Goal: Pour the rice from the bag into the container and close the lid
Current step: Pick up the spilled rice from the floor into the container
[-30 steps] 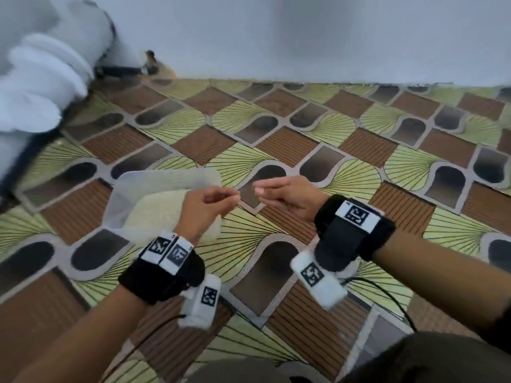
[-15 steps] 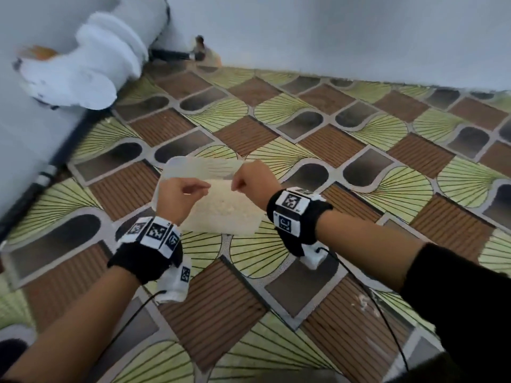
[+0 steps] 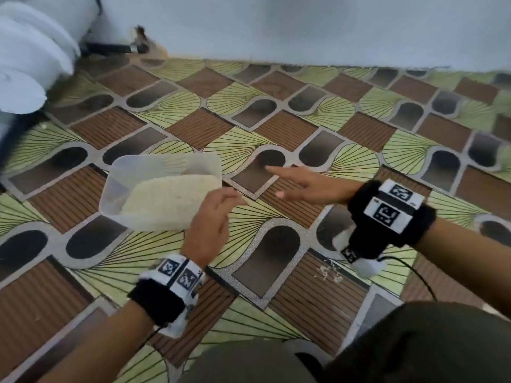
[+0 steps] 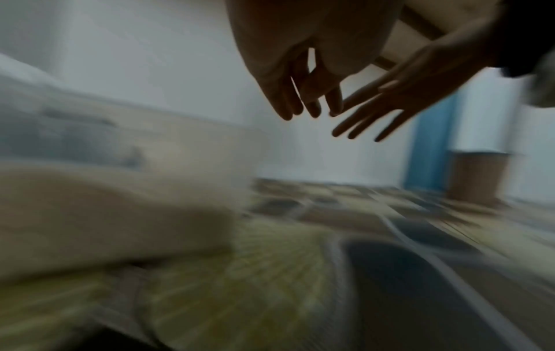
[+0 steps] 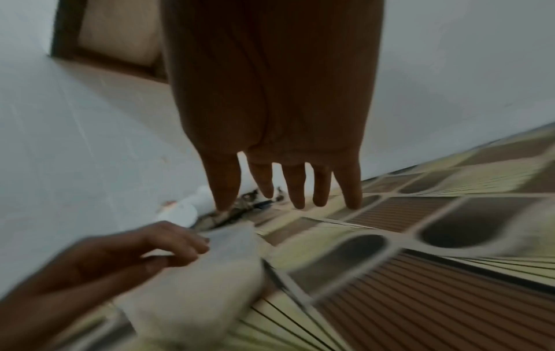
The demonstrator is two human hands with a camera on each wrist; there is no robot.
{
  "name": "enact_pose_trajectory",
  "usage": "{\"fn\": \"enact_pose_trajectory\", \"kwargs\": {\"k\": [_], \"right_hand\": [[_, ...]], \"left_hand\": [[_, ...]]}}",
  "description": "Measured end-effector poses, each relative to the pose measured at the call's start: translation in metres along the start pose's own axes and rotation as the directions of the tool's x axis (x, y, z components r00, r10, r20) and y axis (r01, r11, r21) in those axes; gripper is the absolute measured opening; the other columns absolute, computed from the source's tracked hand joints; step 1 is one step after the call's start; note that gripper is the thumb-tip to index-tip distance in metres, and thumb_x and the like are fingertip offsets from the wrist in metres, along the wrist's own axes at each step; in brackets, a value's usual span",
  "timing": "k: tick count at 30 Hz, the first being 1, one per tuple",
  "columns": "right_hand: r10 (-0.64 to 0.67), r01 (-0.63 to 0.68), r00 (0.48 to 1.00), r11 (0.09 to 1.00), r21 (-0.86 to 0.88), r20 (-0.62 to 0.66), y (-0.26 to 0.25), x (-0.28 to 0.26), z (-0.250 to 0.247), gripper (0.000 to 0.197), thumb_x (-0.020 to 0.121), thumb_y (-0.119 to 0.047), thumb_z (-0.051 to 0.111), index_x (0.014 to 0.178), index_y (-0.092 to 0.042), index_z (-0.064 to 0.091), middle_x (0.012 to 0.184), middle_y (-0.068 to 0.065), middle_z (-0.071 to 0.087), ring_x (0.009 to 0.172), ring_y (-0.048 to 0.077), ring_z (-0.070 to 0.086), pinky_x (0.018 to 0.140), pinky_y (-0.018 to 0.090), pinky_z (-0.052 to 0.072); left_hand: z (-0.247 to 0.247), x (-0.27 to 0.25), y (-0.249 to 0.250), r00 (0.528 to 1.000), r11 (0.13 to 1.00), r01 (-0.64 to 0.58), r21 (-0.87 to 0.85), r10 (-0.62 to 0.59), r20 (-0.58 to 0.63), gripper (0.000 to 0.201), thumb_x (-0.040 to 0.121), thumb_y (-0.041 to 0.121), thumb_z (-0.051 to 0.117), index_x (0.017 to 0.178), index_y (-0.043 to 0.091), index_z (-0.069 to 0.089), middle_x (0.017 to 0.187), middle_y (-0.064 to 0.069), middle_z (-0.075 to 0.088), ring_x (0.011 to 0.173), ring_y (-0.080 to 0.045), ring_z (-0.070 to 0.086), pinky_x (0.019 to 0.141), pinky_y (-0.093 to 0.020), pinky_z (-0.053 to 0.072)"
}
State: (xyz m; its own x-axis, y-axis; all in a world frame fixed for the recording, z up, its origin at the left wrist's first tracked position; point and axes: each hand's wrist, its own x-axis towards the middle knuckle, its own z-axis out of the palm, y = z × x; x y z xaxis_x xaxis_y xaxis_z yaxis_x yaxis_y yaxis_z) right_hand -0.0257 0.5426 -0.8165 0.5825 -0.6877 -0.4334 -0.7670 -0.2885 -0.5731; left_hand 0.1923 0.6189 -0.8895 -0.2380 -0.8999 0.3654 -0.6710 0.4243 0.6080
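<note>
A translucent plastic container (image 3: 121, 172) holding white rice (image 3: 171, 197) sits on the patterned floor mat, left of centre in the head view, with no lid on it. My left hand (image 3: 229, 199) hovers at its near right corner with relaxed fingers and holds nothing. In the left wrist view its fingers (image 4: 309, 104) hang free. My right hand (image 3: 273, 181) reaches out flat to the right of the container, fingers straight and empty. In the blurred right wrist view my left hand (image 5: 186, 247) lies at the rim of the container (image 5: 210, 285). No bag or lid is in view.
A white rolled bundle (image 3: 27, 64) lies at the far left by the pale wall (image 3: 304, 29). A dark tool (image 3: 116, 47) rests along the wall's foot. Spilled grains (image 3: 329, 272) dot the mat near my right wrist. My knees (image 3: 414, 341) fill the bottom edge.
Half a second ago both hands gripped the container's top edge. Both have since let go; the right hand has swung away to the right, fingers spread straight.
</note>
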Motion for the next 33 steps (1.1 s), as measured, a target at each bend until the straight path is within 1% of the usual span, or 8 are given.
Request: {"fn": "enact_pose_trajectory", "kwargs": {"k": [2,5,10,13,15,23,28,33], "right_hand": [[0.126,-0.130,0.990,0.988,-0.086,-0.055,0.044,-0.034,0.027,0.062,0.097,-0.030,0.044,0.148,-0.017,0.012,0.156,0.003,0.009,0.143,0.015,0.007,0.117,0.039,0.002],[0.284,-0.301,0.950,0.943,-0.142,-0.128,0.104,-0.069,0.086,0.059,0.098,-0.026,0.044,0.147,-0.011,0.015,0.156,0.009,0.013,0.141,0.021,0.016,0.113,0.029,0.008],[0.322,-0.375,0.869,0.924,-0.076,-0.374,0.149,-0.107,0.164,0.066,0.096,-0.054,0.024,0.147,-0.013,0.018,0.155,0.005,0.014,0.142,0.027,0.015,0.114,0.026,0.003],[0.361,-0.456,0.840,0.874,-0.167,-0.406,0.156,-0.121,0.195,0.088,0.084,-0.072,0.001,0.147,-0.011,0.008,0.154,0.008,0.006,0.142,0.023,0.006,0.114,0.045,0.013],[0.429,-0.519,0.809,0.842,-0.148,-0.401,0.160,-0.126,0.210,0.092,0.085,-0.073,0.003,0.147,-0.006,0.016,0.150,0.016,0.026,0.142,0.025,0.010,0.109,0.050,0.026],[0.242,-0.387,0.856,0.886,-0.255,-0.456,0.152,-0.104,0.224,0.095,0.082,-0.078,0.011,0.149,-0.011,0.007,0.156,0.009,0.009,0.144,0.021,-0.007,0.111,0.045,0.003],[0.218,-0.429,0.781,0.869,-0.248,-0.586,0.156,-0.101,0.219,0.083,0.085,-0.075,0.008,0.145,-0.020,0.024,0.149,0.013,0.022,0.139,0.030,0.014,0.106,0.053,0.017],[0.272,-0.452,0.761,0.873,-0.182,-0.589,0.155,-0.107,0.221,0.073,0.090,-0.068,0.006,0.137,-0.021,0.036,0.144,0.013,0.030,0.130,0.033,0.028,0.097,0.059,0.031]], "left_hand": [[0.041,-0.011,0.019,0.976,0.996,-0.085,-0.024,0.088,0.198,0.043,0.078,-0.003,0.034,0.111,0.004,0.062,0.117,-0.013,0.056,0.114,-0.016,0.043,0.102,-0.025,0.033],[0.097,-0.022,0.038,0.888,0.996,-0.039,0.075,0.000,0.460,0.047,0.090,0.002,0.040,0.137,0.010,0.039,0.143,-0.003,0.035,0.134,-0.014,0.025,0.114,-0.028,0.018],[0.155,-0.027,0.061,0.766,0.961,-0.113,0.251,-0.076,0.638,0.051,0.099,0.018,0.031,0.146,0.009,0.014,0.155,-0.005,0.010,0.143,-0.017,0.006,0.115,-0.029,0.007],[0.166,-0.038,0.069,0.731,0.917,-0.118,0.381,-0.179,0.658,0.061,0.093,0.040,0.028,0.138,0.001,0.036,0.147,-0.014,0.032,0.137,-0.026,0.029,0.107,-0.041,0.031],[0.174,-0.050,0.066,0.730,0.909,-0.116,0.400,-0.195,0.655,0.070,0.088,0.050,0.025,0.134,-0.001,0.040,0.142,-0.018,0.040,0.133,-0.029,0.033,0.099,-0.050,0.037],[0.182,-0.049,0.063,0.676,0.936,-0.255,0.245,-0.009,0.737,0.056,0.092,0.039,0.024,0.139,0.011,0.031,0.146,-0.008,0.036,0.137,-0.020,0.020,0.106,-0.043,0.015],[0.166,-0.043,0.048,0.728,0.961,-0.165,0.223,-0.034,0.685,0.085,0.077,0.065,-0.020,0.145,0.015,-0.010,0.149,0.003,-0.023,0.139,-0.012,-0.023,0.113,-0.030,-0.015],[0.157,-0.052,0.036,0.713,0.965,-0.070,0.253,-0.129,0.689,0.089,0.064,0.069,-0.032,0.137,0.019,-0.022,0.149,0.005,-0.026,0.136,-0.010,-0.027,0.109,-0.028,-0.019]]}}
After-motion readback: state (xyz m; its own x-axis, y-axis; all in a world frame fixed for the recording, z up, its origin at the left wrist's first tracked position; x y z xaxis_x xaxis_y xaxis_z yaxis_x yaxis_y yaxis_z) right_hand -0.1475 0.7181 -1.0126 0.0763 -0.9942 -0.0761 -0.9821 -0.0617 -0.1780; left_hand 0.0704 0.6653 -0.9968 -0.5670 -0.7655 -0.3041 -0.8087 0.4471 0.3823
